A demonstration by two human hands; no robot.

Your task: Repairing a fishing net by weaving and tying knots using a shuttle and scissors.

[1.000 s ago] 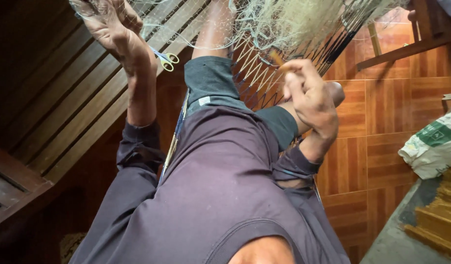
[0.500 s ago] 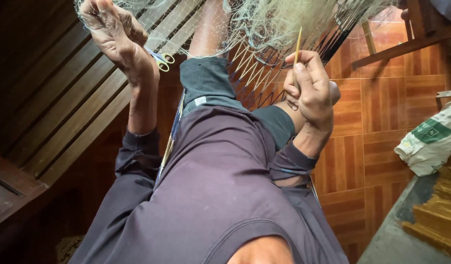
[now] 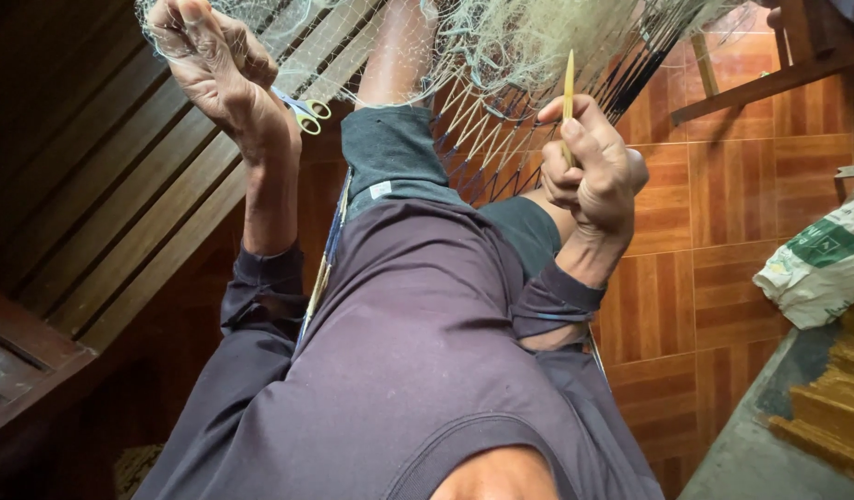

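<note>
Glossy orange parquet floor [image 3: 723,213] lies beyond the right hand [image 3: 593,171], which pinches a slim yellow netting needle [image 3: 568,93] upright. Fine pale mesh fishing net [image 3: 501,42] drapes above both hands; the left hand [image 3: 214,69] clutches it, scissors [image 3: 302,111] just beside.

A pair of small scissors [image 3: 304,110] with yellow-green handles lies on the slatted wooden bench [image 3: 103,213] at the left — dark brown boards running diagonally. On the right, the orange-brown parquet floor [image 3: 714,213] carries a crumpled white sack [image 3: 816,264] with a green patch — just beside gold-coloured wooden steps [image 3: 839,407].
</note>
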